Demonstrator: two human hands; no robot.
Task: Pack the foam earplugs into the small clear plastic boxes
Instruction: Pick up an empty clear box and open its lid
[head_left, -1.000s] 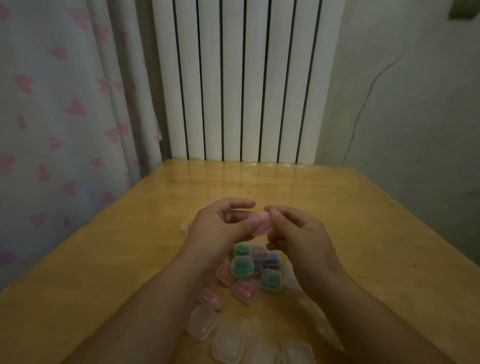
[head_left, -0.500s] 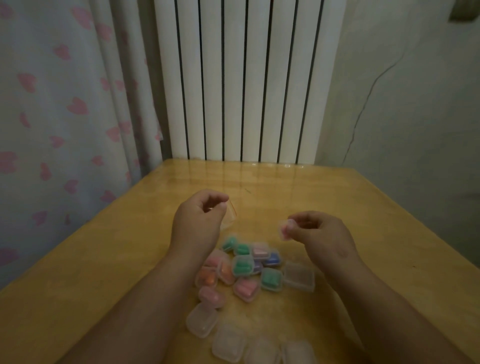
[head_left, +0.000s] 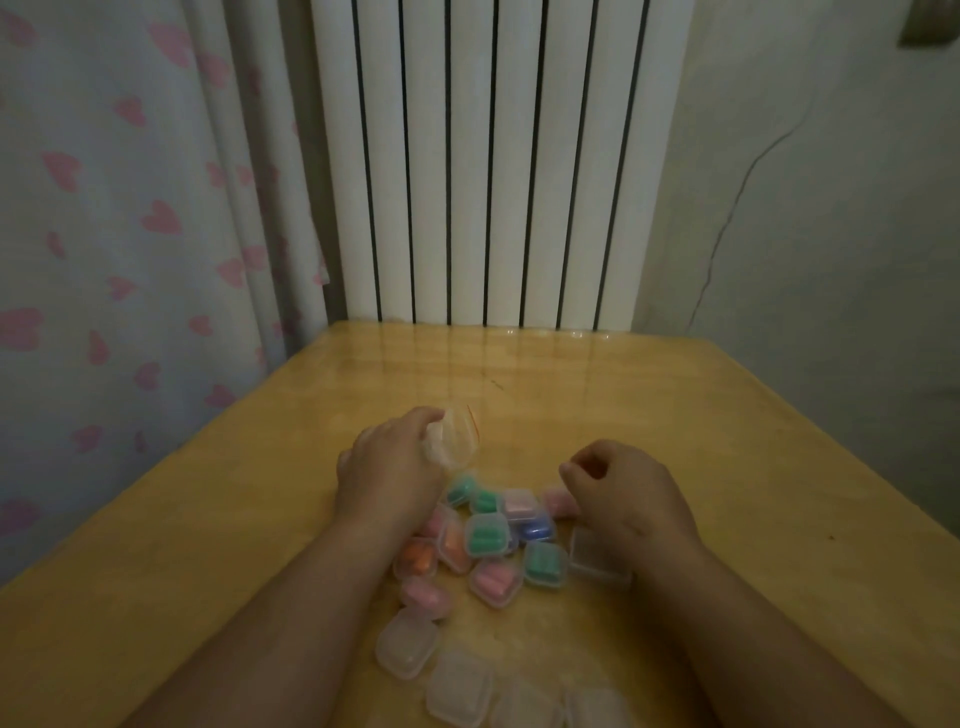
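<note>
Hands have parted: the left hand (head_left: 389, 467) grips a crumpled clear bag (head_left: 454, 436) above the table (head_left: 675, 415), the right hand (head_left: 628, 493) has dropped, fingers curled, to the filled boxes (head_left: 488, 535) with the pink box (head_left: 558, 503) just beside it, let go or not I cannot tell, so that one looks packed, empty boxes (head_left: 405, 644) waiting nearer

The yellow wooden table (head_left: 727, 441) is smooth and glossy. The small square clear boxes (head_left: 407, 647) are lightly frosted plastic, the crinkled clear bag (head_left: 457, 439) thin film. The pink-hearted white curtain (head_left: 104, 234) is matt cloth.
</note>
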